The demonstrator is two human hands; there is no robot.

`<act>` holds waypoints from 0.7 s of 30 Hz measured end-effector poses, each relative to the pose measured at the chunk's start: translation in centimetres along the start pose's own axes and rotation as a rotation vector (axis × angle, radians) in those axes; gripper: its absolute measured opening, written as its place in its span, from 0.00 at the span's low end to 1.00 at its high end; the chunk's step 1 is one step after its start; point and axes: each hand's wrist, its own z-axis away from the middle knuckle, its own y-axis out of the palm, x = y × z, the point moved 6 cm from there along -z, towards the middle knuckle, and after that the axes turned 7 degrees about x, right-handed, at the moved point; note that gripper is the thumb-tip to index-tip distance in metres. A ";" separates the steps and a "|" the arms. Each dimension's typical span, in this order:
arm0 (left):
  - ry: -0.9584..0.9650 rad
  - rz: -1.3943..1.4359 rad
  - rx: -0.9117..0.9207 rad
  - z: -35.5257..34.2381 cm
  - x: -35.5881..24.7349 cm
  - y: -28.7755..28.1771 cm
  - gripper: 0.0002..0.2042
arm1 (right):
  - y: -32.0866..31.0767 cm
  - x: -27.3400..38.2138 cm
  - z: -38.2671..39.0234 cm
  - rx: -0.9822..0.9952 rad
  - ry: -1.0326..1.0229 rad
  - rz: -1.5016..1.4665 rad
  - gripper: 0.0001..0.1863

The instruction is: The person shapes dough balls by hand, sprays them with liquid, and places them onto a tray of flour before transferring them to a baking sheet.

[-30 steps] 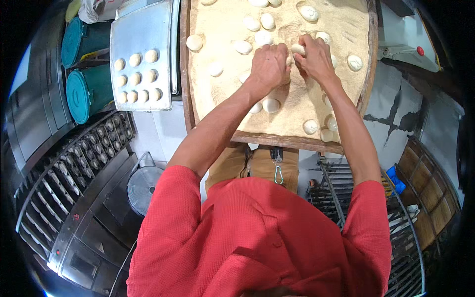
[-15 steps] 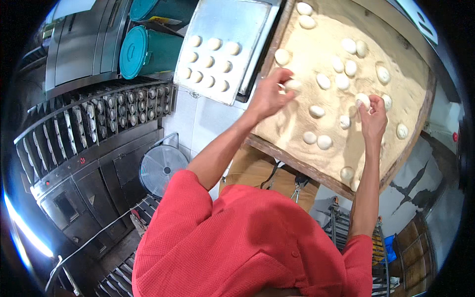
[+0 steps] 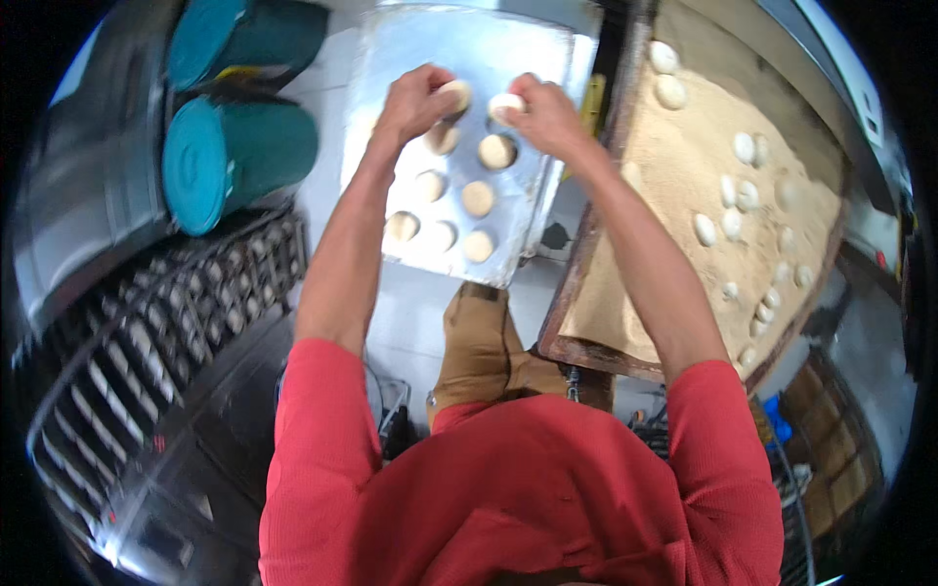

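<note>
Both my hands are over the metal tray. My left hand is closed around a pale round dough ball, pinched between thumb and fingers. Just to its right, my right hand grips another whitish dough ball. Several dough balls sit in loose rows on the tray's near part, one of them just below my right hand. Whether the two held balls touch the tray, I cannot tell.
To the right stands a wooden-rimmed box of pale yellow powder, with several dough balls lying in it. Teal lidded bins are at the left. Below them runs a dark rack of metal molds.
Both hands have moved left from the powder box to the tray, each now with a dough ball. The view has shifted left too, bringing the tray to the middle.
</note>
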 end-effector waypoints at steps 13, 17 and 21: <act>0.813 -0.314 -0.387 -4.7 -18.2 9.1 0.15 | -15.6 -8.4 6.6 -0.522 -0.096 0.638 0.20; 0.901 -0.656 -0.242 -9.5 -24.6 15.7 0.19 | -16.7 -11.3 7.3 -0.440 -0.199 0.659 0.19; 0.823 -0.833 -0.132 -12.3 -25.3 19.1 0.20 | -17.7 -11.6 9.7 -0.294 -0.262 0.740 0.18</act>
